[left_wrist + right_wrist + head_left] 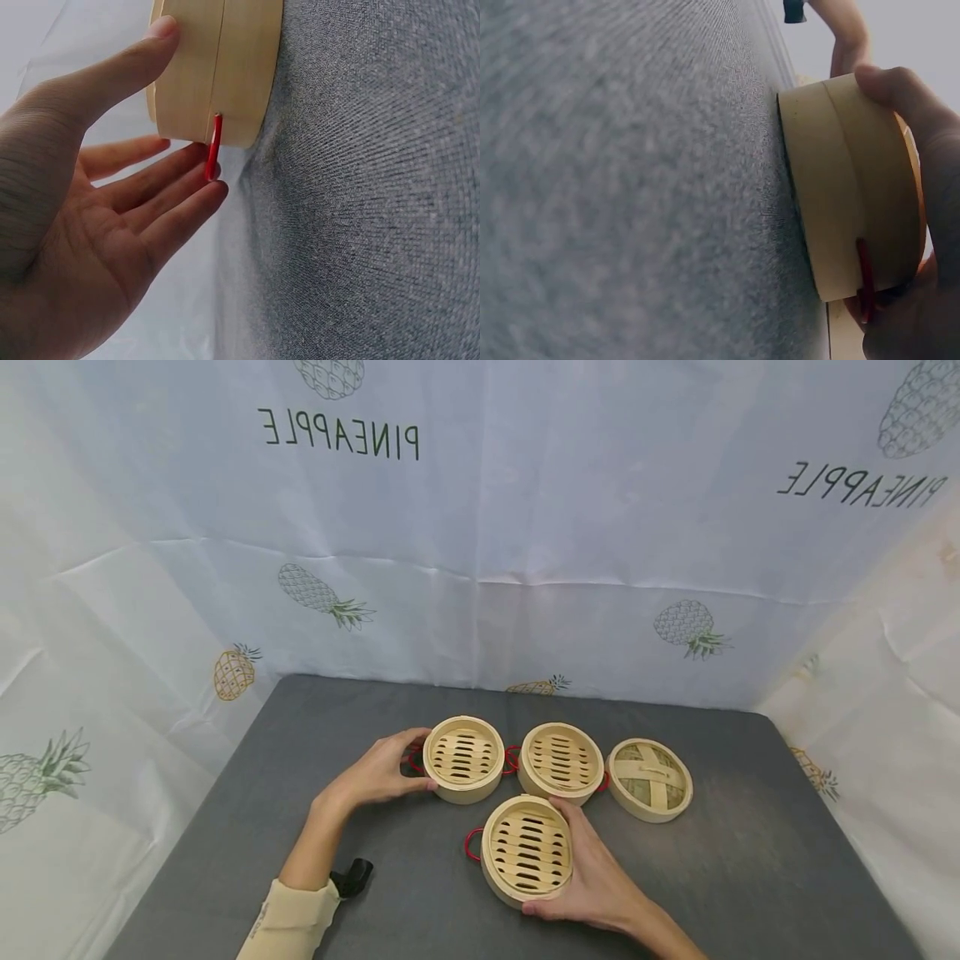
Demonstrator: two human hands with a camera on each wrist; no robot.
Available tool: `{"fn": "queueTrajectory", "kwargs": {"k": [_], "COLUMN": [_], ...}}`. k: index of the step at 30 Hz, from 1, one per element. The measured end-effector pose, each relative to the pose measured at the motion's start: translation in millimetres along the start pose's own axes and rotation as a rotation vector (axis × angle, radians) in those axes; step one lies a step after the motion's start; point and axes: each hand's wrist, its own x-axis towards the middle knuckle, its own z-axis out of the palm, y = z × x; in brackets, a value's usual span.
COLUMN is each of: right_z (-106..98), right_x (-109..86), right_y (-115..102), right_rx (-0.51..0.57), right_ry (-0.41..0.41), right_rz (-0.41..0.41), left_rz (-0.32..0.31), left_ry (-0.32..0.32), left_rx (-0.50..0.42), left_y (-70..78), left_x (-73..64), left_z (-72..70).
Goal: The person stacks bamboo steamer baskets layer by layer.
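Observation:
Three round bamboo steamer baskets with slatted floors and red side handles are in the head view. My left hand [390,767] holds the left side of the back-left steamer basket [463,756]. In the left wrist view its thumb presses the basket's wall [199,67], and the fingers reach round by the red handle [214,146]. My right hand [588,877] grips the front steamer basket [527,850] from its right side, thumb at the near edge and fingers at the far edge. That basket's base lies on or very close to the cloth in the right wrist view.
A third steamer basket [562,762] stands right of the back-left one. Beside it lies a woven bamboo lid [650,779] with crossed strips. A black object [352,877] is at my left wrist. Pineapple-print curtains [480,527] surround the dark grey tabletop [750,860].

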Motion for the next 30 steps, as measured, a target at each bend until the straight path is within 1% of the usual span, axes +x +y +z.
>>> {"fn": "queueTrajectory", "kwargs": {"k": [3, 8, 14, 21, 30], "right_z": [0, 0, -7, -20, -29], "right_x": [-0.5, -0.8, 2.9, 15.6, 37.0], "right_y": [2, 2, -3, -14, -19], "right_rx": [0.014, 0.039, 0.076, 0.136, 0.126], "right_ry": [0.007, 0.011, 0.01, 0.008, 0.037], "right_rz": [-0.018, -0.046, -0.092, -0.155, -0.22], "left_rz": [-0.005, 0.007, 0.01, 0.017, 0.01], "left_ry": [-0.002, 0.006, 0.01, 0.009, 0.006], "left_rx": [-0.002, 0.008, 0.012, 0.012, 0.001], "left_y": [0.0, -0.8, -1.9, -3.4, -1.4], "left_x": [0.4, 0.2, -0.5, 0.2, -0.1], "left_z": [-0.2, -0.1, 0.0, 0.5, -0.3]}}
